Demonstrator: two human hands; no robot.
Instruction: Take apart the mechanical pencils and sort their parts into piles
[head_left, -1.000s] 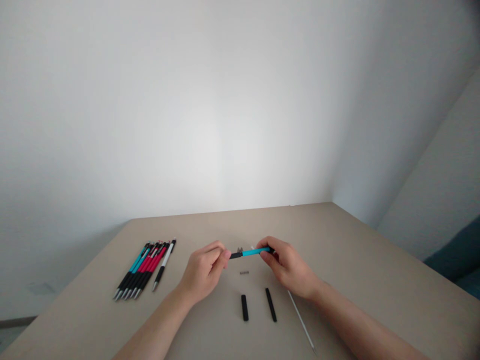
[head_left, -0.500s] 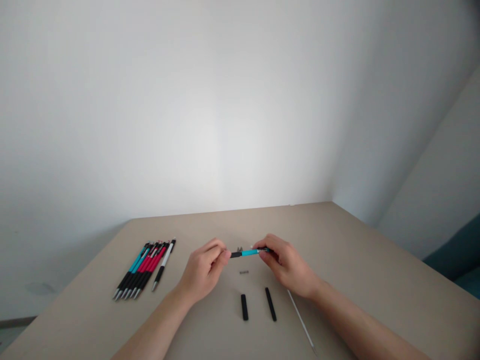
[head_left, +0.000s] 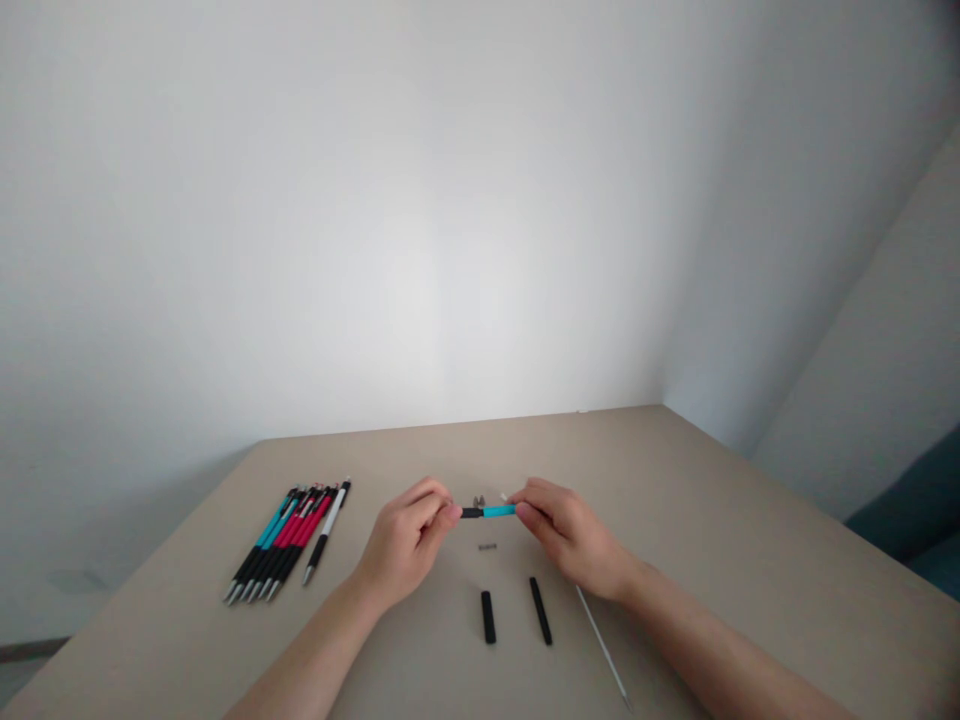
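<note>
Your left hand [head_left: 409, 540] and right hand [head_left: 574, 535] pinch opposite ends of the slim teal plastic pen barrel [head_left: 496, 511], fingertips closed tight, steadying it level at lower centre. Two short black sleeves [head_left: 488, 616] lie just below, within easy reach.

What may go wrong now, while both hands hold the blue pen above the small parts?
The blue pen is pinched only at its ends by the left hand and right hand; it may slip. The tiny spring lies loose below them and is easily knocked away. The refill lies beside the right forearm, which may sweep it off the table.
</note>
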